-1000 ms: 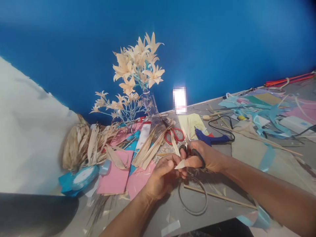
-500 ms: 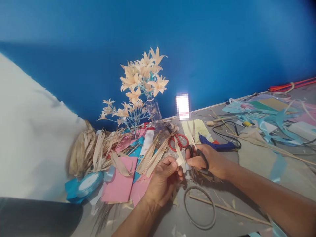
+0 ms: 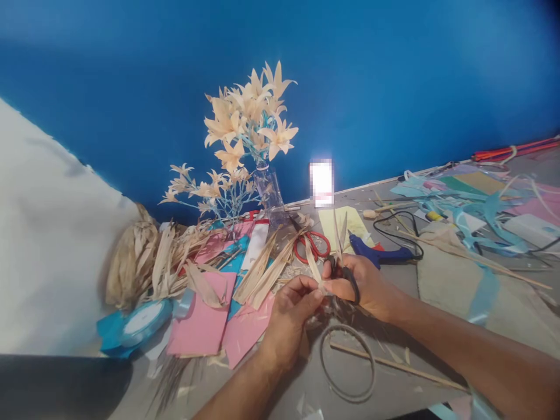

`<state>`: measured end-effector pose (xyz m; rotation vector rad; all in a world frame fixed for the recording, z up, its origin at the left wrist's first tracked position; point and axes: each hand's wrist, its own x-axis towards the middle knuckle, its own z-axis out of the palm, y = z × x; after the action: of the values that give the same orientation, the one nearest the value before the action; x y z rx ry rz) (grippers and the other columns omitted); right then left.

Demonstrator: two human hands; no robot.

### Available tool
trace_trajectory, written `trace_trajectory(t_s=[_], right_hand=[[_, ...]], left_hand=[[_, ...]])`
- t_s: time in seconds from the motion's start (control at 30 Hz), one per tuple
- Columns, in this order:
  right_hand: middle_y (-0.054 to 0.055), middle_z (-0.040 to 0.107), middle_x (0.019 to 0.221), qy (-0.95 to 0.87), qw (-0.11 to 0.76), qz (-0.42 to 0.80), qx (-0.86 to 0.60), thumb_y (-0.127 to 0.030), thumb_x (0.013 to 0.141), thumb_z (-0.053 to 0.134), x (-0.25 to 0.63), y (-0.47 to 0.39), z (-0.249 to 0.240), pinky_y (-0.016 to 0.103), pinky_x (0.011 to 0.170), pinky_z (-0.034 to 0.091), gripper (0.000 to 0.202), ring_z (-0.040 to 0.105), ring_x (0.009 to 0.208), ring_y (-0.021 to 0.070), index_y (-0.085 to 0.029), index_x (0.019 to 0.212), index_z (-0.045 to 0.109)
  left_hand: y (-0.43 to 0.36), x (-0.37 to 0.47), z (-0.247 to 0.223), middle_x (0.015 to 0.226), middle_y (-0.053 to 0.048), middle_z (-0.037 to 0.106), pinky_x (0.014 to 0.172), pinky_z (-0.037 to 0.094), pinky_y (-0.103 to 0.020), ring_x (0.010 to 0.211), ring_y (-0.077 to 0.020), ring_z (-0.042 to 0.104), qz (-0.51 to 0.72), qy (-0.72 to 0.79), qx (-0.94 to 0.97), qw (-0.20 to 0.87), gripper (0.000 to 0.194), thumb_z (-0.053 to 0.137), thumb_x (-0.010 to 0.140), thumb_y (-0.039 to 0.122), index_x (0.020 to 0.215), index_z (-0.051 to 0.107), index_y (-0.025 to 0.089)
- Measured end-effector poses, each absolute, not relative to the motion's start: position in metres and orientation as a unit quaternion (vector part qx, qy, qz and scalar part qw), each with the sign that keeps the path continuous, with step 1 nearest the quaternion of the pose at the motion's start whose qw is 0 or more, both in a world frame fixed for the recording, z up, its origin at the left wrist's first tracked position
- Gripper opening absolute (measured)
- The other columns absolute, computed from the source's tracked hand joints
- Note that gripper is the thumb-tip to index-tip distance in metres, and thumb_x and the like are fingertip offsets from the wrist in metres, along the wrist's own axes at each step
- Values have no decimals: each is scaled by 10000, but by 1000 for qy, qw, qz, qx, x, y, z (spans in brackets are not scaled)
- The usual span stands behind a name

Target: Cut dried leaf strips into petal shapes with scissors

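Observation:
Over the table's middle, my left hand [image 3: 291,318] pinches the lower end of a pale dried husk strip [image 3: 313,263], which points up and away. My right hand [image 3: 371,289] has black-handled scissors [image 3: 352,284] hooked on its fingers, the blades pointing up and slightly apart. Its thumb and fingertips meet the left fingertips at the husk, so the pinched end is mostly hidden. Just beyond lie red-handled scissors [image 3: 311,247]. More husk strips [image 3: 266,271] spread to the left of my hands. A round ring [image 3: 348,363] lies nearer to me.
Husk flowers [image 3: 249,116] stand in a clear bottle [image 3: 269,192] by the blue wall. On the right are a blue glue gun [image 3: 380,254], its black cord and tangled blue ribbon [image 3: 490,224]. Pink sheets [image 3: 203,315], a ribbon roll [image 3: 146,324] and a husk bundle [image 3: 131,256] lie left.
My right thumb and fingertips have come onto the husk beside my left fingers. The husk's folded pale end is now covered. The view has shifted slightly.

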<state>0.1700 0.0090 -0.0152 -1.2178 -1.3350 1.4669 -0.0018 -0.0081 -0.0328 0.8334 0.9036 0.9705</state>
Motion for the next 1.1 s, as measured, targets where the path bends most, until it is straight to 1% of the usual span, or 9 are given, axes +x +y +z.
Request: trace_trajectory(t_s=[0.1, 0.17, 0.23, 0.33, 0.43, 0.53, 0.77, 0.93, 1.1], right_hand=[[-43, 522, 607, -538, 379, 576, -484, -347, 649, 770, 171, 9, -14, 229, 515, 334, 270, 433, 552, 112, -173, 776, 608], [-32, 539, 626, -541, 376, 573, -487, -402, 666, 779, 171, 9, -14, 234, 527, 343, 304, 448, 569, 120, -174, 777, 612], [-10, 565, 650, -565, 367, 567, -474, -512, 716, 744, 173, 9, -14, 240, 528, 339, 370, 450, 578, 126, -168, 761, 616], [43, 621, 673, -648, 316, 549, -423, -705, 789, 601, 174, 9, -18, 254, 522, 330, 555, 470, 574, 143, -155, 728, 639], [90, 673, 687, -696, 256, 550, -384, -794, 792, 528, 172, 8, -25, 261, 532, 359, 664, 548, 610, 184, -149, 703, 655], [98, 700, 684, -696, 227, 574, -366, -787, 779, 565, 170, 6, -32, 257, 539, 372, 644, 568, 609, 189, -154, 681, 635], [71, 658, 600, -687, 183, 611, -348, -740, 775, 607, 173, 6, -32, 241, 519, 325, 617, 495, 561, 152, -153, 585, 626], [51, 632, 562, -689, 181, 614, -339, -679, 810, 614, 174, 7, -36, 235, 500, 291, 589, 456, 519, 129, -148, 555, 635], [41, 615, 544, -686, 177, 619, -338, -614, 818, 631, 175, 8, -38, 244, 510, 299, 545, 451, 505, 121, -152, 528, 620]], left_hand=[[-7, -4, -31, 658, -15, 638, 656, 438, -253, 629, -124, 565, 422, 425, 393, 698, 216, 815, 711, 296, 719, 648, 160], [-5, -5, -27, 632, -12, 628, 644, 435, -250, 601, -116, 552, 425, 421, 388, 702, 223, 816, 702, 302, 699, 647, 156], [-3, -6, -23, 624, -6, 623, 637, 433, -242, 587, -108, 544, 448, 407, 369, 705, 233, 817, 697, 309, 693, 640, 157], [0, -8, -17, 633, 5, 631, 651, 438, -237, 602, -109, 559, 502, 395, 337, 691, 240, 827, 670, 278, 695, 614, 169], [1, -11, -14, 649, 8, 639, 648, 432, -239, 609, -113, 556, 543, 394, 319, 669, 215, 803, 663, 245, 685, 601, 177], [2, -12, -14, 664, -2, 641, 655, 427, -251, 621, -121, 542, 554, 392, 330, 656, 169, 754, 666, 218, 643, 592, 176], [2, -14, -19, 627, -1, 616, 655, 408, -259, 613, -131, 522, 554, 407, 384, 616, 121, 703, 674, 189, 643, 586, 185], [2, -16, -18, 621, 6, 619, 636, 406, -253, 602, -129, 524, 548, 405, 380, 625, 126, 699, 651, 165, 651, 575, 191], [2, -16, -17, 628, 4, 621, 624, 400, -246, 604, -124, 525, 534, 404, 384, 635, 125, 687, 653, 146, 637, 569, 184]])
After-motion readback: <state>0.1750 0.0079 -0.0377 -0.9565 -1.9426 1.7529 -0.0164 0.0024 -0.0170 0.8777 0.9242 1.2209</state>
